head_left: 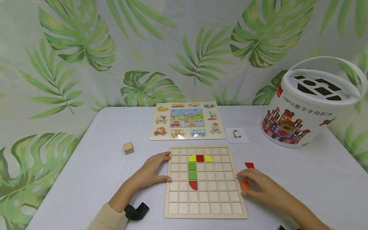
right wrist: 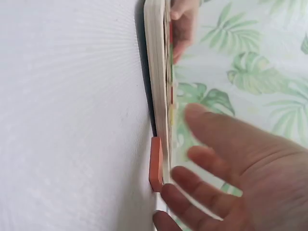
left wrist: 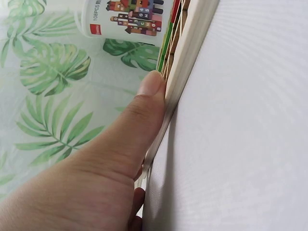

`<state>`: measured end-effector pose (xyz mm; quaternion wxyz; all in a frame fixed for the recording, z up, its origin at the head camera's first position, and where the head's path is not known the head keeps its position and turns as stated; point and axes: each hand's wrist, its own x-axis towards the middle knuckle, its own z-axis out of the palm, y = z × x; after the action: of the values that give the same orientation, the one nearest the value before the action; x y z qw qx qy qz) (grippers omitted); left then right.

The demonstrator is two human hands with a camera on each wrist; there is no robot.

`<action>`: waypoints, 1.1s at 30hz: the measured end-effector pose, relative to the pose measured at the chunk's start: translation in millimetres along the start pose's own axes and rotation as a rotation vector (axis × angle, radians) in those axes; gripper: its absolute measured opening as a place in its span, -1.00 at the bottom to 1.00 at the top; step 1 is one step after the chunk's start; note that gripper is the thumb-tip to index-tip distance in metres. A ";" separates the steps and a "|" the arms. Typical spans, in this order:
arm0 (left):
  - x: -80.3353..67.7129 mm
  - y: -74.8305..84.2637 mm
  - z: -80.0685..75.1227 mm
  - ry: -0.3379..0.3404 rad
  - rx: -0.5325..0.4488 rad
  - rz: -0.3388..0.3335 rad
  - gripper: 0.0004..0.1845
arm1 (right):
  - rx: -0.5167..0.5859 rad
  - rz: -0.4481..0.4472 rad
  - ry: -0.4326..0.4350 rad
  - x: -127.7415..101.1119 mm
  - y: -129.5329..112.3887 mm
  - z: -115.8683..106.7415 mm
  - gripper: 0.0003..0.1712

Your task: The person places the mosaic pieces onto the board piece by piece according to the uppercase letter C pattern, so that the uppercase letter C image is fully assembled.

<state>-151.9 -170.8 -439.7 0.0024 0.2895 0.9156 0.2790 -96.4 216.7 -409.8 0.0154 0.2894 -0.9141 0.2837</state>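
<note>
A wooden grid board [head_left: 212, 209] lies flat on the white table. In its cells sit two yellow quarter-round pieces [head_left: 209, 158], a red square [head_left: 199, 158], two green squares [head_left: 192, 175] and a red quarter-round piece [head_left: 194, 185]. My left hand [head_left: 149, 172] rests against the board's left edge, thumb and fingertips touching the rim. At the right edge, my right hand [head_left: 257, 183] hovers with loosely bent fingers around an orange piece [head_left: 245, 185], which lies on the table in the right wrist view too. Just beyond those fingers is another red piece [head_left: 249, 165], partly hidden.
Behind the board lie a picture puzzle [head_left: 188, 135] and a small pattern card [head_left: 237, 135]. A white lidded bucket [head_left: 304, 111] stands at the back right. One plain wooden cube [head_left: 128, 148] sits to the left. Leaf-print cloth [head_left: 201, 48] hangs behind.
</note>
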 end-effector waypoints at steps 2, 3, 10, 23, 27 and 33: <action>0.0 -0.2 -0.2 0.001 0.001 0.001 -0.21 | -0.023 0.004 -0.028 -0.8 4.5 0.4 -0.54; 0.0 -0.1 -0.3 -0.001 0.000 -0.002 -0.21 | -0.034 0.015 -0.043 -1.1 6.5 0.5 -0.55; 0.1 0.6 -0.6 -0.009 -0.012 -0.015 -0.22 | -0.079 0.070 -0.107 -1.4 12.9 -2.6 -0.63; -0.1 0.0 -0.3 -0.010 -0.015 -0.020 -0.21 | -0.021 0.043 -0.069 4.8 -1.4 -6.4 -0.71; 0.2 0.4 0.1 -0.009 -0.009 -0.022 -0.21 | 0.029 0.000 -0.067 13.2 -15.1 -5.4 -0.70; 0.3 0.3 0.3 -0.003 0.002 -0.023 -0.20 | 0.094 -0.037 -0.056 27.5 -32.9 7.3 -0.69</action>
<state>-152.0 -170.2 -439.7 0.0069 0.2795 0.9191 0.2775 -100.6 176.4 -393.9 -0.0183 0.3145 -0.8943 0.3178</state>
